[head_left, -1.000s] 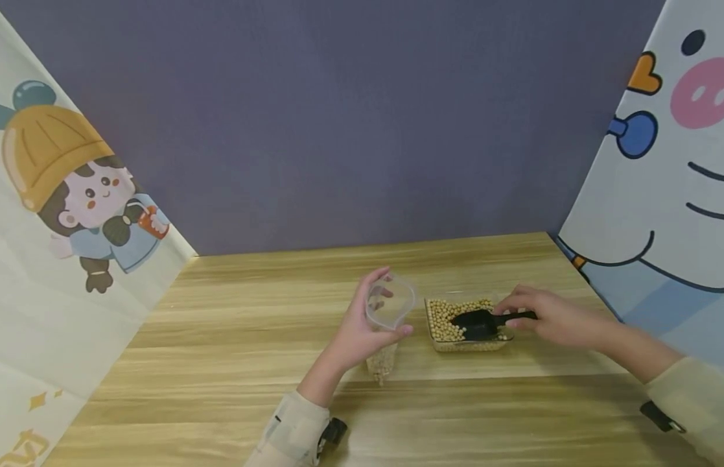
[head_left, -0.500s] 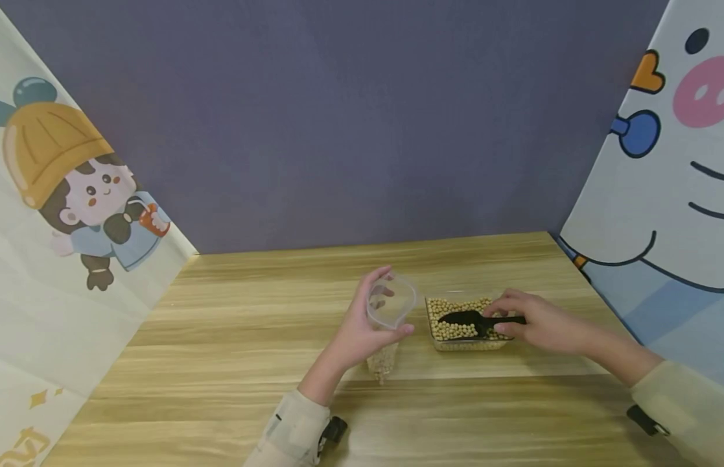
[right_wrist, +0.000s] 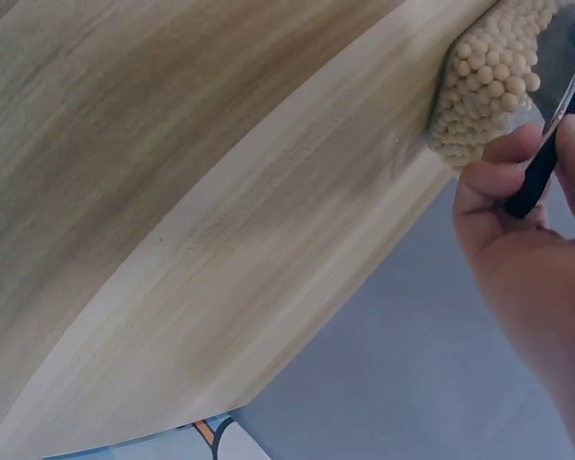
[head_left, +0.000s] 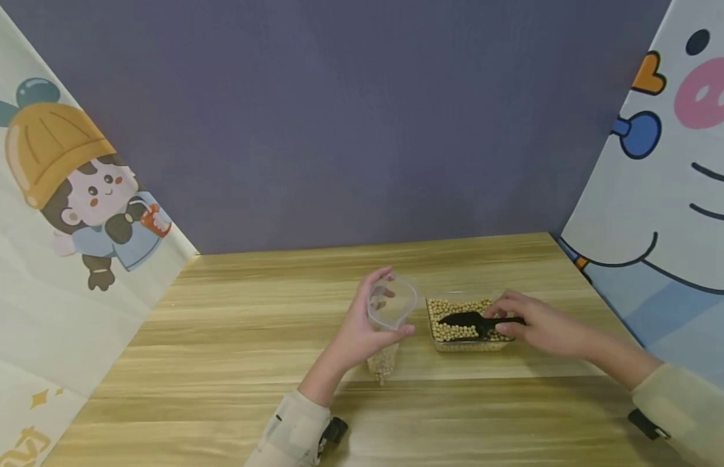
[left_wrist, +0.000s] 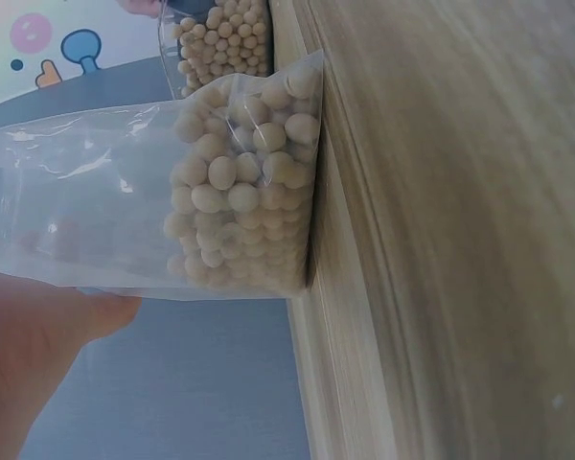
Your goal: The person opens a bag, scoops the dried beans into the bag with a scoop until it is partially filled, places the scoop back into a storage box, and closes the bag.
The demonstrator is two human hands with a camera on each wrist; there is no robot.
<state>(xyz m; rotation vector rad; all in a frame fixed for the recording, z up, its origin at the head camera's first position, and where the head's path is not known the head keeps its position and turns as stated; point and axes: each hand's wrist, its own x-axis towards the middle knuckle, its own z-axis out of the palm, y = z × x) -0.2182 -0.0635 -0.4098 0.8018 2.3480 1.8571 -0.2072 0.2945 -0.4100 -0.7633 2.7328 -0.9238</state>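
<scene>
Black scoop (head_left: 479,320) is sideways in the bean tub (head_left: 469,347), handle (head_left: 511,320) pointing right where the right hand (head_left: 537,324) has it pinched; left hand (head_left: 360,329) grips the clear bag (left_wrist: 139,192), mouth wide, just left of the tub.

purple-grey wall (head_left: 362,130) behind wood-grain table (head_left: 239,318)

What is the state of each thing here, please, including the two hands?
Clear bag: mouth open, partly filled, bottom on the table.
Clear container: uncovered, beans inside.
Black scoop: blade tilted among the beans, load unclear.
Left hand: holding the bag near its mouth.
Right hand: holding the scoop's handle.
</scene>
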